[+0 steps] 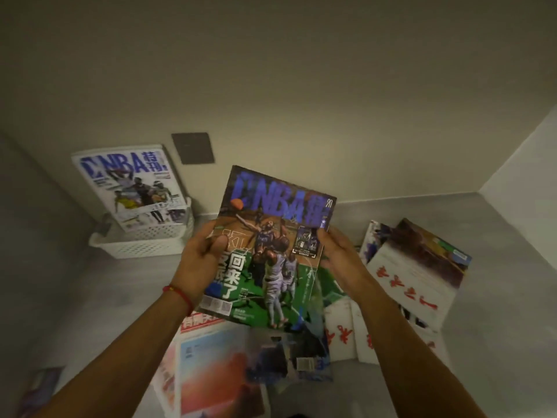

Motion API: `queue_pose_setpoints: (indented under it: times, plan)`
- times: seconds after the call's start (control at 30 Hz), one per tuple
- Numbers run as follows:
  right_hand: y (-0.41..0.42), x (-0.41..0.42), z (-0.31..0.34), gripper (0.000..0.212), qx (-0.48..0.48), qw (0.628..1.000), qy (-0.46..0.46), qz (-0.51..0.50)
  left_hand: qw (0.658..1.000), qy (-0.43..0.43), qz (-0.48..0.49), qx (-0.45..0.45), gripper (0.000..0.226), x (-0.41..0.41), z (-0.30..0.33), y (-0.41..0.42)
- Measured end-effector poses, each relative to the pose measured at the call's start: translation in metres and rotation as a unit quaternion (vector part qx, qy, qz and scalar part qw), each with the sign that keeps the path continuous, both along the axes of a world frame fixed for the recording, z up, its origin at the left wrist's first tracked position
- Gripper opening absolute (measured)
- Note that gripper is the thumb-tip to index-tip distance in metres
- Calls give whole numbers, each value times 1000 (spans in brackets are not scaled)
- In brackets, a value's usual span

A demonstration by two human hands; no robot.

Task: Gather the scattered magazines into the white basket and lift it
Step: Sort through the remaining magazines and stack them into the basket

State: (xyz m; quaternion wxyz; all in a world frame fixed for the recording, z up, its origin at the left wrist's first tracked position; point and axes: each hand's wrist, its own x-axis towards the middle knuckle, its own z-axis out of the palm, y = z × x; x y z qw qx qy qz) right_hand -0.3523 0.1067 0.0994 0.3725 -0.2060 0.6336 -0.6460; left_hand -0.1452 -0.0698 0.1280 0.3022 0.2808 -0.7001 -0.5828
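A basketball magazine (271,251) is being held up above the floor, both hands gripping its side edges. The left hand (200,263) is pinching it, thumb on the cover; the right hand (340,260) is clasping the opposite edge. The white basket (144,239) is sitting near the wall, already holding another magazine (129,185).

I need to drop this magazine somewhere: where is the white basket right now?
The white basket sits on the floor at upper left of the head view, against the wall, a magazine standing in it, below-left of the grey wall plate.
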Motion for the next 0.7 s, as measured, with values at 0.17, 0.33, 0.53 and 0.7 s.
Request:
queue_pose_setpoints:
  times: [0.17, 0.33, 0.53, 0.7]
  plan:
    - [-87, 52, 32, 30, 56, 981, 163, 93, 994, -6, 68, 84, 29, 79, 0, -66]
    - [-190, 99, 70, 14, 51, 932, 348, 87, 987, -35, 157, 7, 24, 133, 11, -158]
    - [-303, 128, 96, 4, 25, 905, 425, 21, 960, -139, 237, -46, 19, 157, 28, -282]
    - [-357, 126, 77, 9, 63, 911, 408, 17, 972, -75, 215, 49, 13, 152, 6, -332]
